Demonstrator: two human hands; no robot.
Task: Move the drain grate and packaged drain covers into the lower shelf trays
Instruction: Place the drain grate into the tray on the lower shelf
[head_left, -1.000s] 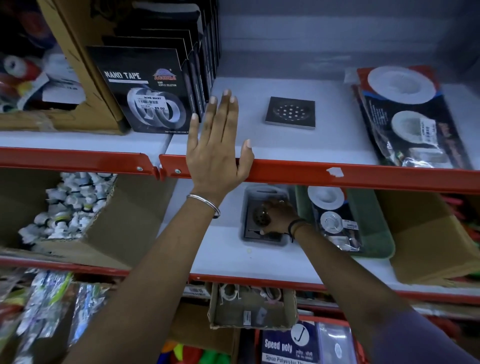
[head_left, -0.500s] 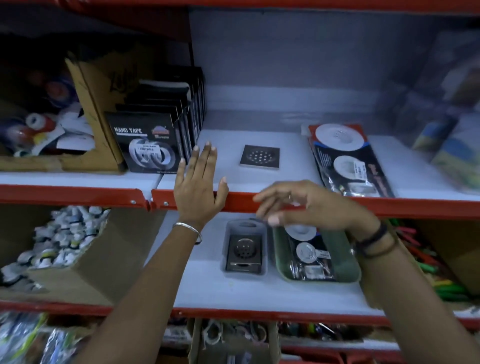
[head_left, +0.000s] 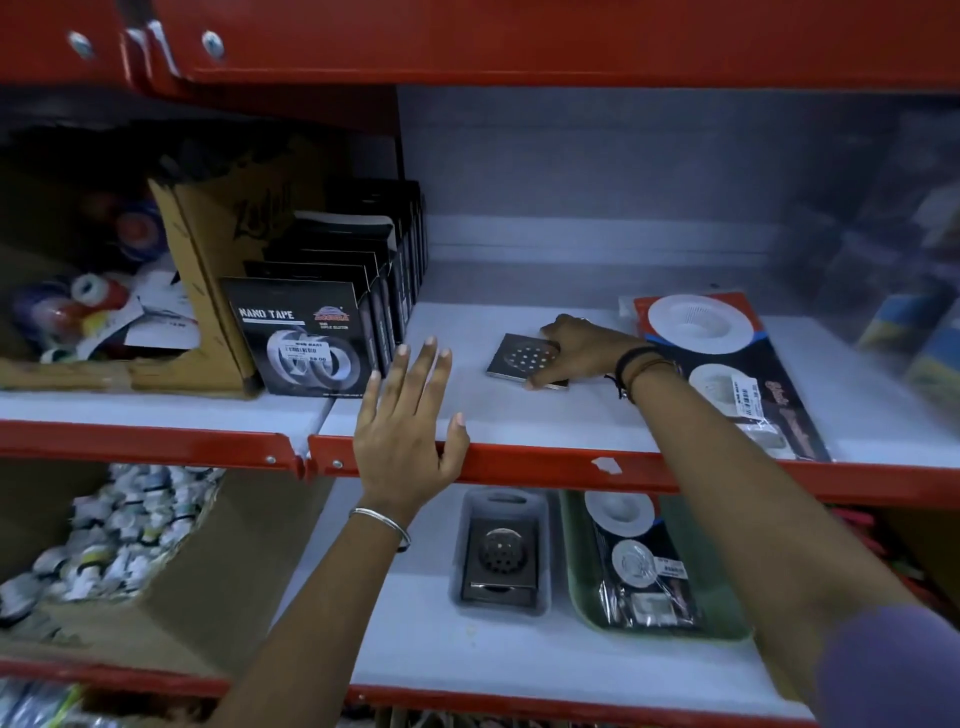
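Observation:
A square metal drain grate (head_left: 522, 357) lies flat on the upper white shelf. My right hand (head_left: 582, 347) reaches over it, fingers and thumb closed around its right edges. My left hand (head_left: 408, 431) rests open and flat on the red front lip of that shelf, holding nothing. To the right on the same shelf lies a pack of white drain covers (head_left: 727, 374). On the lower shelf a grey tray (head_left: 462, 551) holds another drain grate (head_left: 501, 558), and a green tray (head_left: 722, 577) beside it holds a packaged drain cover set (head_left: 641, 564).
Black nano tape boxes (head_left: 306, 332) stand in a row left of my left hand, beside a cardboard box of tape rolls (head_left: 93, 312). A carton of small white fittings (head_left: 109, 540) sits lower left. Blurred packages (head_left: 919, 332) fill the far right.
My right hand left the grey tray on the lower shelf, rose past the red lip and closed on the drain grate on the upper shelf. My left hand stayed on the lip.

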